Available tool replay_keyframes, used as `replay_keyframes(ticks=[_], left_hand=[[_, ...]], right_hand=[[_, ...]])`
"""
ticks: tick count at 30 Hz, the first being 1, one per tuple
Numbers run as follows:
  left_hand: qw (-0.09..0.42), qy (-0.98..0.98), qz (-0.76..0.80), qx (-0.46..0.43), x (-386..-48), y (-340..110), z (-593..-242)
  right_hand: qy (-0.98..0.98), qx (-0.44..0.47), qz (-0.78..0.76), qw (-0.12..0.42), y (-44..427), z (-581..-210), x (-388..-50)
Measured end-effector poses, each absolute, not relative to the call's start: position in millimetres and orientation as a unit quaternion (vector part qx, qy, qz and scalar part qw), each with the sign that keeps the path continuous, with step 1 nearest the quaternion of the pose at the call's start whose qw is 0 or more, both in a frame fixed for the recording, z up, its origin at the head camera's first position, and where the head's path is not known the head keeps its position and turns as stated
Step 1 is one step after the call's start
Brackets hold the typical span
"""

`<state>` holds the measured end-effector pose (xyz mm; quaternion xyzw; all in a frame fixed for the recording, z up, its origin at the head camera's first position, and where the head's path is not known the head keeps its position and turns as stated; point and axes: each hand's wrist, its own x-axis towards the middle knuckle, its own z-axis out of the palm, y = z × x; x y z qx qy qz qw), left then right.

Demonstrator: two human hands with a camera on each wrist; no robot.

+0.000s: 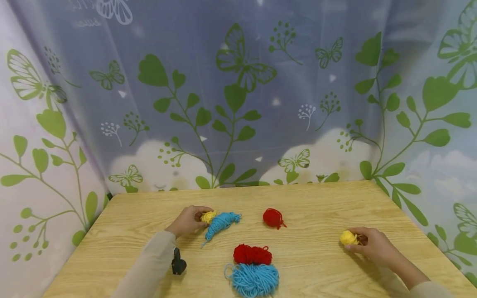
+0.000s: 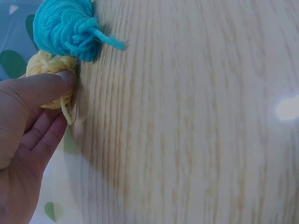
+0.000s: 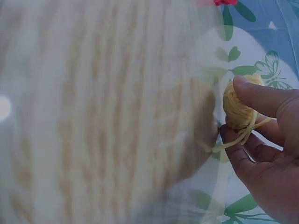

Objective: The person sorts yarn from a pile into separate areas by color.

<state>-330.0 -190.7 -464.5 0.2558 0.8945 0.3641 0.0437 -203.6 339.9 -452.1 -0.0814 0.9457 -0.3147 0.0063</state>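
My left hand [image 1: 189, 221] pinches a small yellow ball of yarn [image 2: 51, 70] between thumb and fingers, at the left of the table. That ball touches or nearly touches the end of a blue skein of yarn [image 1: 220, 225] lying beside it. Off to the right, my right hand [image 1: 374, 245] holds another yellow ball of yarn [image 1: 348, 237]; loose strands [image 3: 246, 135] hang from it in the right wrist view. A shadow under the right hand suggests it is raised a little off the wood.
A red ball of yarn [image 1: 273, 218] lies at the middle back. Nearer the front, a red skein [image 1: 252, 254] sits against a larger blue skein [image 1: 255, 280]. A small black object [image 1: 179, 264] is by the left forearm. Patterned cloth [image 1: 238, 124] borders the wooden table [image 1: 313, 203].
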Motion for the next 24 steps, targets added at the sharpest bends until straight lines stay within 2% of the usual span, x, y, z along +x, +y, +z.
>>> replay_keyframes(ticks=[18,24], left_hand=[[0.035,0.885,0.392,0.247,-327.4,-200.3,-464.4],[0.014,0.887,0.388,0.248,-327.8,-199.6,-455.7]], right_hand=[[0.942,-0.085,-0.326,0.01,337.0,-455.2,-206.7],[0.945,-0.08,-0.317,0.007,337.6,-454.8,-206.4]])
